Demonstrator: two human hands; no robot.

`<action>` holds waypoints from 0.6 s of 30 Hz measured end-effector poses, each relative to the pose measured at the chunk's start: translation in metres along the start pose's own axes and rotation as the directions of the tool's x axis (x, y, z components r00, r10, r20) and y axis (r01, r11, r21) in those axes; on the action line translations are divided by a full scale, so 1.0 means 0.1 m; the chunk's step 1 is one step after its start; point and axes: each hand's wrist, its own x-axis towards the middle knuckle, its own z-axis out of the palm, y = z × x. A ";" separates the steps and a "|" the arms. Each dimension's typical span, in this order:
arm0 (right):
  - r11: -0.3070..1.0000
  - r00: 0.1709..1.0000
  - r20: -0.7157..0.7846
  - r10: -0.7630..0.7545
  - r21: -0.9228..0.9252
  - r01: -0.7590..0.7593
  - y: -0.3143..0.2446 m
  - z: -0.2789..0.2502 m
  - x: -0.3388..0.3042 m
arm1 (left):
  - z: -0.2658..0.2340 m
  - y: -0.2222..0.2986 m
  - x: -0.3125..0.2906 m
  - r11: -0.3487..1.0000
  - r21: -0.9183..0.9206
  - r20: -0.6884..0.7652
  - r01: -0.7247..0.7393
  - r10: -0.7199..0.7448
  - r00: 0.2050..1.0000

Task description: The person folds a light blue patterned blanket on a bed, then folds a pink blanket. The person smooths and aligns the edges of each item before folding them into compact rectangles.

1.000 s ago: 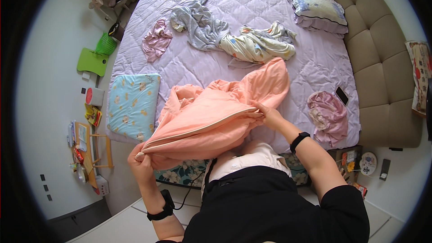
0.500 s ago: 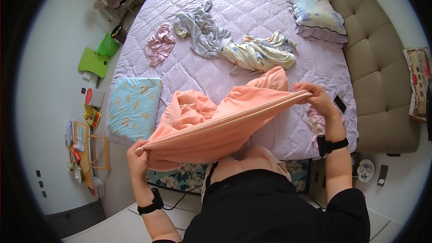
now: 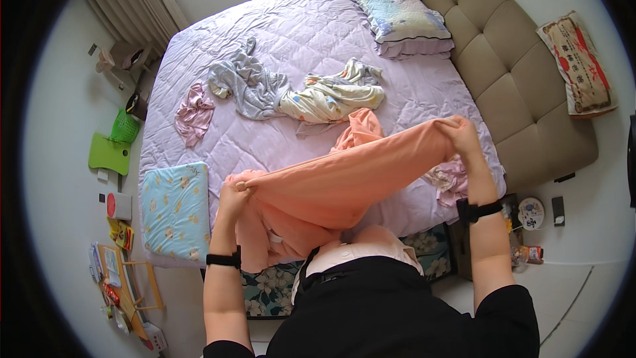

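A peach-orange garment point(image 3: 351, 182) is stretched between my two hands above the near part of the bed. My left hand point(image 3: 236, 200) is closed on its left upper corner, with loose folds and a small white tag hanging below. At the other corner, my right hand point(image 3: 460, 134) pinches the cloth, higher and farther from me. The upper edge runs taut between the hands, and a bunched part lies beyond it on the quilt. Farther on are a grey and cream patterned heap of cloth point(image 3: 311, 96) and a crumpled pink cloth point(image 3: 194, 116). A pink patterned cloth point(image 3: 450, 182) lies beside my right wrist.
The lilac quilt point(image 3: 265, 149) covers the bed. A light-blue patterned cushion point(image 3: 175, 209) lies at its left edge, pillows point(image 3: 401, 13) at the far right. The padded headboard point(image 3: 510, 73) rises on the right. A small wooden table point(image 3: 126, 292) stands at left.
My hands have lifted the garment's edge, and its broad face now hangs toward me. The bunched folds on the left have dropped nearer my body. The whole view has shifted.
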 end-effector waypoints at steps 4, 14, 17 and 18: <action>0.999 0.997 -0.060 0.042 0.035 -0.040 0.14 0.17 -0.04 | 0.10 -0.21 0.53 0.993 0.087 -0.069 0.077 -0.071 0.995; 0.998 0.970 0.244 0.001 -0.068 0.016 0.06 1.58 -0.39 | 0.70 0.34 -0.02 0.927 -0.373 -0.134 -0.039 -0.012 0.991; 0.953 0.909 0.411 0.073 0.239 -0.185 0.06 2.23 -0.79 | 1.05 0.42 -0.42 0.828 -0.517 0.111 0.216 -0.185 0.976; 0.979 0.891 0.449 0.063 0.147 -0.144 0.02 2.40 -0.92 | 1.15 0.35 -0.51 0.783 -0.552 0.172 0.287 -0.229 0.958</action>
